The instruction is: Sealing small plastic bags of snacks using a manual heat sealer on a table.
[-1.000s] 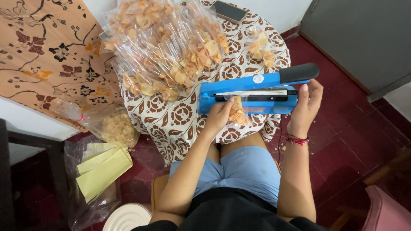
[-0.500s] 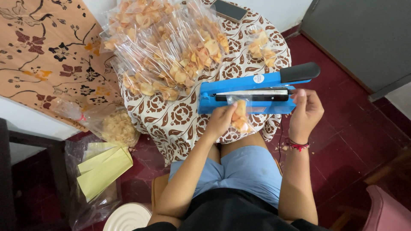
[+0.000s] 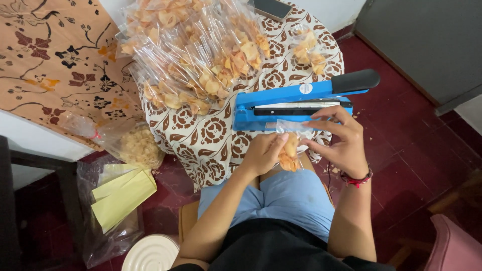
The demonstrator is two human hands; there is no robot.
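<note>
My left hand (image 3: 263, 150) holds a small clear bag of orange chips (image 3: 289, 149) from the left, just in front of a blue heat sealer (image 3: 296, 100) on the round table. My right hand (image 3: 341, 140) pinches the top edge of the same bag from the right. The sealer's black-handled arm is raised. The bag's open end lies close to the sealer's jaw, which sits on a brown and white patterned cloth (image 3: 211, 135).
A heap of filled clear chip bags (image 3: 196, 55) covers the table's far left half. A dark phone (image 3: 273, 7) lies at the back. On the floor left are a large bag of chips (image 3: 135, 148), yellow sheets (image 3: 123, 195) and a white lid (image 3: 150, 253).
My right hand has left the sealer's handle and come down to the bag. The bag has been drawn back from the jaw towards me.
</note>
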